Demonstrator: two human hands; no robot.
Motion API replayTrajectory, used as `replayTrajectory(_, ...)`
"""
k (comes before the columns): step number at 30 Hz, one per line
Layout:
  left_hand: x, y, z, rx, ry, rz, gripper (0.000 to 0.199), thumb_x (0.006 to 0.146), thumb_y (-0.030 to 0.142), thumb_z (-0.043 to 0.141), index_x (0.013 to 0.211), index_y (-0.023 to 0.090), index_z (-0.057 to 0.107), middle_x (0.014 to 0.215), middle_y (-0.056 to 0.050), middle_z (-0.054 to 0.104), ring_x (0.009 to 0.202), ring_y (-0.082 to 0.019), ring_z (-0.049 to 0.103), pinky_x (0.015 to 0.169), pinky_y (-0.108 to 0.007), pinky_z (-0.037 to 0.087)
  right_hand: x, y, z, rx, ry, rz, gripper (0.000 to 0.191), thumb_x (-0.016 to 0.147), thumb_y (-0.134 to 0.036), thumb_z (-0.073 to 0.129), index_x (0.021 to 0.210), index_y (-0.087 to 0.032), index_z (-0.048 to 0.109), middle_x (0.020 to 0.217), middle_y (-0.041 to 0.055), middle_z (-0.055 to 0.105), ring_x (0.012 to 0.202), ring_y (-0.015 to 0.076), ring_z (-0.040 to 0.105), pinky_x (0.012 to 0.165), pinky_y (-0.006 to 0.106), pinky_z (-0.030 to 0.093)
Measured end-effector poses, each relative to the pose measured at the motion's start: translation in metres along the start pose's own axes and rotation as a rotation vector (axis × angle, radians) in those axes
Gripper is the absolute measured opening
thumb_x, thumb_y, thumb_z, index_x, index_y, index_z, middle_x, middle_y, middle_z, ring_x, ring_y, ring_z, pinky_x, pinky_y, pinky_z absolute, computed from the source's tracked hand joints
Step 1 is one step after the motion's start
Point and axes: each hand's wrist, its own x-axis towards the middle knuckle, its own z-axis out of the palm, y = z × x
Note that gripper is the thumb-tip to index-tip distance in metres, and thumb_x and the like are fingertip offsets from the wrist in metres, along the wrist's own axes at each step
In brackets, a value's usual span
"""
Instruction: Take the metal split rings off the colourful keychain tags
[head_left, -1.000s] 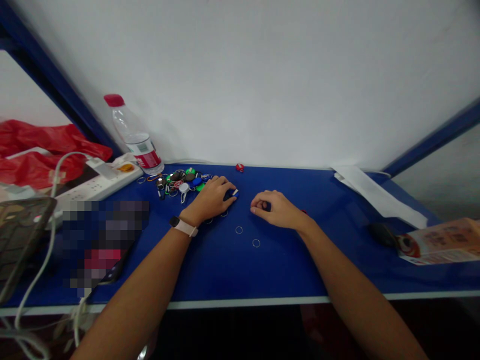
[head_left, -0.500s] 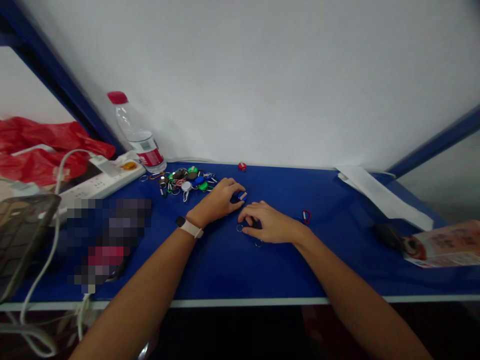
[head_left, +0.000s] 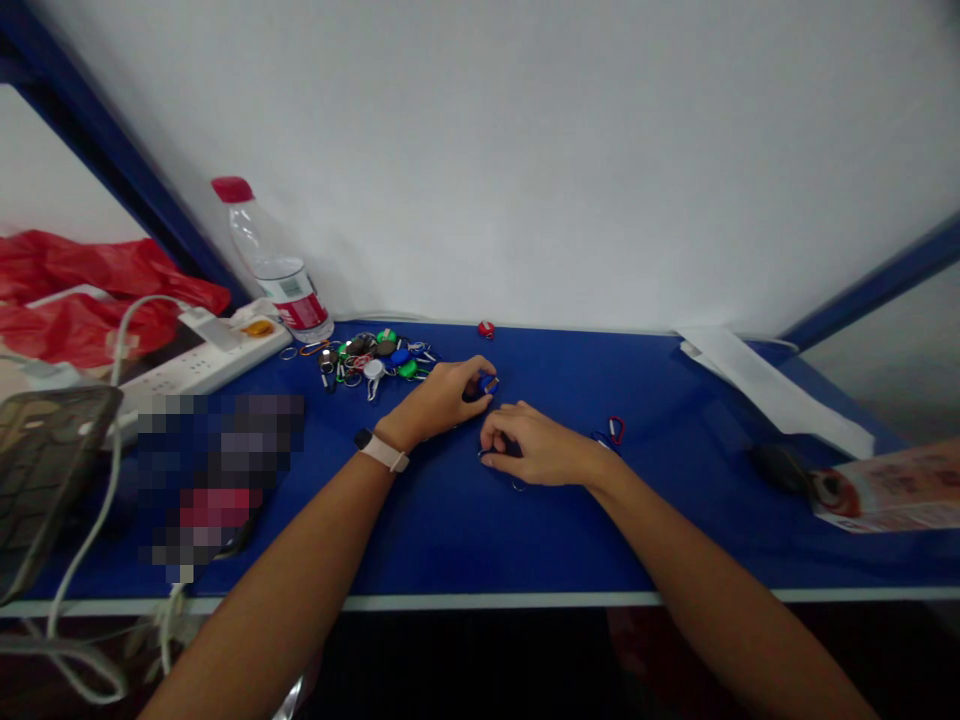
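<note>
My left hand [head_left: 450, 395], with a pale-banded watch on the wrist, pinches a small round blue key reel [head_left: 489, 384] between thumb and fingers. To its right, my right hand [head_left: 534, 445] is curled low over the tabletop. A small metal ring [head_left: 482, 456] shows at its thumb and fingertips, partly hidden by them. Another metal ring [head_left: 518, 486] lies just below that hand. A red carabiner [head_left: 616, 430] rests beyond my right wrist, with something blue beside it. Left of my left hand is a pile of coloured key reels [head_left: 373, 370] with clips and rings.
A red key reel [head_left: 486, 330] lies by the wall. At the left stand a water bottle [head_left: 289, 285] and a white power strip [head_left: 195, 370] with cables; a blurred-out object [head_left: 217, 480] lies nearer. White paper [head_left: 780, 395] and a printed packet [head_left: 892, 492] lie right on the blue table [head_left: 450, 540].
The blue reel has turned and lifted slightly in my left hand. My right fingers have closed in at the small ring, which now shows less. The view has shifted slightly.
</note>
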Motion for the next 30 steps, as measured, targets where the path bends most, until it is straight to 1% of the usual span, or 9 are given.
replayTrajectory(3, 0.000, -0.001, 0.001, -0.012, 0.001, -0.008, 0.033, 0.087, 0.022, 0.066, 0.120, 0.022, 0.061, 0.078, 0.001, 0.066, 0.073, -0.015, 0.065, 0.073, -0.028, 0.051, 0.001, 0.000, 0.000, -0.017, 0.001, 0.002, 0.010, 0.090, -0.022, 0.070, 0.084, -0.019, 0.063, 0.078, -0.0011, 0.064, 0.080, 0.0160, 0.058, 0.093, 0.038, 0.035)
replayTrajectory(6, 0.000, -0.001, 0.002, -0.008, 0.019, -0.020, 0.031, 0.087, 0.023, 0.067, 0.118, 0.021, 0.063, 0.078, 0.001, 0.068, 0.073, -0.015, 0.065, 0.073, -0.028, 0.051, 0.002, 0.005, -0.002, -0.003, 0.054, 0.001, 0.010, 0.091, -0.025, 0.070, 0.084, -0.019, 0.068, 0.078, -0.0007, 0.068, 0.074, 0.0143, 0.059, 0.088, 0.034, 0.037)
replayTrajectory(9, 0.001, -0.001, 0.002, -0.029, 0.024, -0.036, 0.033, 0.086, 0.022, 0.069, 0.118, 0.020, 0.065, 0.079, 0.001, 0.070, 0.072, -0.015, 0.066, 0.073, -0.028, 0.051, 0.001, 0.016, -0.005, 0.028, 0.171, 0.044, 0.015, 0.094, -0.028, 0.066, 0.082, -0.019, 0.070, 0.075, 0.0001, 0.070, 0.066, 0.0130, 0.058, 0.077, 0.030, 0.039)
replayTrajectory(12, 0.002, 0.000, 0.001, -0.048, 0.001, -0.049, 0.036, 0.084, 0.020, 0.072, 0.119, 0.019, 0.065, 0.081, 0.000, 0.072, 0.073, -0.015, 0.067, 0.073, -0.028, 0.052, 0.000, 0.028, -0.009, 0.072, 0.320, 0.097, 0.023, 0.097, -0.030, 0.058, 0.079, -0.019, 0.068, 0.069, -0.0004, 0.068, 0.060, 0.0123, 0.056, 0.066, 0.027, 0.038)
replayTrajectory(15, 0.003, 0.003, 0.001, -0.050, -0.012, -0.055, 0.035, 0.083, 0.021, 0.073, 0.118, 0.017, 0.067, 0.083, -0.002, 0.073, 0.076, -0.015, 0.068, 0.074, -0.028, 0.052, 0.000, 0.033, -0.010, 0.066, 0.461, 0.128, 0.031, 0.098, -0.032, 0.052, 0.074, -0.019, 0.065, 0.067, -0.0002, 0.066, 0.058, 0.0124, 0.055, 0.062, 0.026, 0.036)
replayTrajectory(17, 0.003, 0.006, 0.001, -0.062, -0.018, -0.058, 0.036, 0.083, 0.022, 0.074, 0.117, 0.017, 0.067, 0.084, -0.002, 0.074, 0.076, -0.016, 0.069, 0.074, -0.028, 0.052, 0.001, 0.032, -0.010, 0.039, 0.511, 0.123, 0.031, 0.098, -0.034, 0.051, 0.073, -0.019, 0.063, 0.065, -0.0004, 0.064, 0.058, 0.0129, 0.054, 0.063, 0.027, 0.036)
replayTrajectory(21, 0.003, 0.011, 0.002, -0.093, -0.027, -0.055, 0.033, 0.084, 0.022, 0.073, 0.116, 0.017, 0.068, 0.082, -0.002, 0.074, 0.074, -0.016, 0.069, 0.073, -0.028, 0.052, 0.004, 0.029, -0.006, 0.003, 0.527, 0.084, 0.029, 0.099, -0.034, 0.049, 0.078, -0.019, 0.062, 0.066, -0.0003, 0.063, 0.060, 0.0138, 0.053, 0.065, 0.027, 0.037)
replayTrajectory(26, 0.002, 0.014, 0.003, -0.115, -0.033, -0.034, 0.033, 0.084, 0.021, 0.072, 0.116, 0.018, 0.068, 0.082, -0.002, 0.074, 0.073, -0.015, 0.068, 0.071, -0.027, 0.052, 0.004, 0.030, -0.005, 0.002, 0.538, 0.080, 0.029, 0.099, -0.033, 0.049, 0.077, -0.019, 0.061, 0.064, -0.0009, 0.059, 0.059, 0.0137, 0.052, 0.064, 0.027, 0.036)
replayTrajectory(30, 0.003, 0.016, 0.003, -0.123, -0.010, -0.031, 0.029, 0.085, 0.023, 0.071, 0.113, 0.017, 0.069, 0.079, -0.001, 0.072, 0.070, -0.014, 0.067, 0.069, -0.025, 0.050, 0.004, 0.032, -0.003, -0.039, 0.531, 0.047, 0.026, 0.099, -0.031, 0.050, 0.079, -0.019, 0.062, 0.068, -0.0002, 0.062, 0.059, 0.0137, 0.052, 0.066, 0.027, 0.036)
